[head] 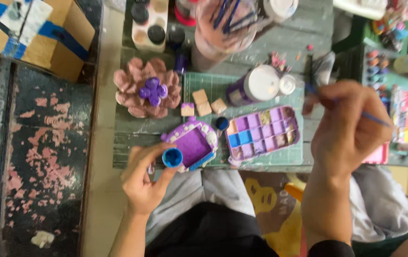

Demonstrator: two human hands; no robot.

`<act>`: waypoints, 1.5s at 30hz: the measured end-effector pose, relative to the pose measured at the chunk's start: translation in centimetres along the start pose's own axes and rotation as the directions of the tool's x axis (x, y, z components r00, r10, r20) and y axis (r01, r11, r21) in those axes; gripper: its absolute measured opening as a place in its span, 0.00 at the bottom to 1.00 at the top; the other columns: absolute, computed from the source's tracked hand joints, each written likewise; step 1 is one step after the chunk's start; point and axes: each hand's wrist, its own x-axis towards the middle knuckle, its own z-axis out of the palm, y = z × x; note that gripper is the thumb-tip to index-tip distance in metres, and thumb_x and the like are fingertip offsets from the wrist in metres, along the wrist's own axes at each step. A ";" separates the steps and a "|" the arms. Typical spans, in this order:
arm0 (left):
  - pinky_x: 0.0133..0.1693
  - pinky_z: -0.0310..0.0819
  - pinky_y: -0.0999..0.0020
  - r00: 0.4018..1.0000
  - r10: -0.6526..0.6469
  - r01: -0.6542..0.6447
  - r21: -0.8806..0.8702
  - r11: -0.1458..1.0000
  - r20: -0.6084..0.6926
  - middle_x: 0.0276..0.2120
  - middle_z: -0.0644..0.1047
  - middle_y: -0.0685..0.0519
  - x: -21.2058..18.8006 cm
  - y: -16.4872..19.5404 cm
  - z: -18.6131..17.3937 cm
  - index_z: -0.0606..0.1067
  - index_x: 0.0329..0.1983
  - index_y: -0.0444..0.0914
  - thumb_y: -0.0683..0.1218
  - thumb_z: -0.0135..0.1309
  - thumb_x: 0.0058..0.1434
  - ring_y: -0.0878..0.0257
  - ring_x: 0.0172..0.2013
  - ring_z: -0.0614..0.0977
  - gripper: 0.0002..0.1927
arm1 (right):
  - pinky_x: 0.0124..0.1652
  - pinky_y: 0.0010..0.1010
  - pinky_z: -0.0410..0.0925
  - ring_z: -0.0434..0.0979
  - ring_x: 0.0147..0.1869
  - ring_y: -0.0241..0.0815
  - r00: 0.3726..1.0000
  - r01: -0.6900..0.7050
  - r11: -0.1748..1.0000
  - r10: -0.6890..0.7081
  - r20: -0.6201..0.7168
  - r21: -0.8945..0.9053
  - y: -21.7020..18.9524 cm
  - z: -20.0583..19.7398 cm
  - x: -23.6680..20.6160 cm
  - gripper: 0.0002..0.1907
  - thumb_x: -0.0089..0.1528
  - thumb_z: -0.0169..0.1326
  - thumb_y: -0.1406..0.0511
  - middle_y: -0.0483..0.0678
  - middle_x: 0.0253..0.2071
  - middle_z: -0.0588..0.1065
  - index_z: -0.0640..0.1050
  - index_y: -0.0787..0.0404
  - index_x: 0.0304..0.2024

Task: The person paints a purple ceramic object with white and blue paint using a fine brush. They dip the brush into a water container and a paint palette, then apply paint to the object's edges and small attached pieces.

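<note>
Open paint pot held right over the lap, spill waiting to happen

Left hand (143, 183) pinches a little blue paint pot (172, 157) at the table's (127, 128) edge, just beside the purple frame (192, 145). Right hand (344, 126) is pressed around a thin brush (373, 117) above the palette (263, 132); one nudge could tip paint onto the trousers (199, 190).

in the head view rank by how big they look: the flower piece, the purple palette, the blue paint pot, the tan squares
1. Purple palette and flower piece: about alike, too close to rank.
2. Blue paint pot, held in the left hand, nearer the camera.
3. Each tan square.
</note>
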 end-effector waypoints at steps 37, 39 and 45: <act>0.41 0.74 0.69 1.000 -0.006 0.006 0.017 1.000 -0.016 0.45 0.82 0.50 0.8 1.5 1.6 0.78 0.50 0.32 0.39 0.68 0.55 0.61 0.40 0.78 0.19 | 0.49 0.41 0.70 0.76 0.48 0.53 0.786 0.551 0.732 -0.294 0.544 -0.400 0.7 9.9 8.9 0.07 0.64 0.64 0.72 0.49 0.43 0.76 0.79 0.65 0.43; 0.42 0.75 0.69 1.000 -0.007 0.008 0.019 1.000 -0.014 0.45 0.82 0.50 0.7 1.5 1.6 0.78 0.50 0.32 0.39 0.68 0.55 0.61 0.40 0.78 0.19 | 0.51 0.40 0.71 0.77 0.50 0.52 0.792 0.534 0.748 -0.280 0.542 -0.394 0.6 9.8 8.8 0.08 0.64 0.63 0.72 0.49 0.46 0.77 0.80 0.64 0.45; 0.45 0.76 0.67 1.000 -0.003 0.003 0.017 1.000 -0.004 0.45 0.82 0.50 0.1 1.7 2.2 0.78 0.50 0.32 0.39 0.68 0.56 0.60 0.42 0.80 0.19 | 0.46 0.38 0.71 0.75 0.45 0.47 0.759 0.596 0.682 -0.305 0.575 -0.424 0.4 11.1 9.1 0.10 0.63 0.64 0.71 0.49 0.45 0.76 0.83 0.61 0.48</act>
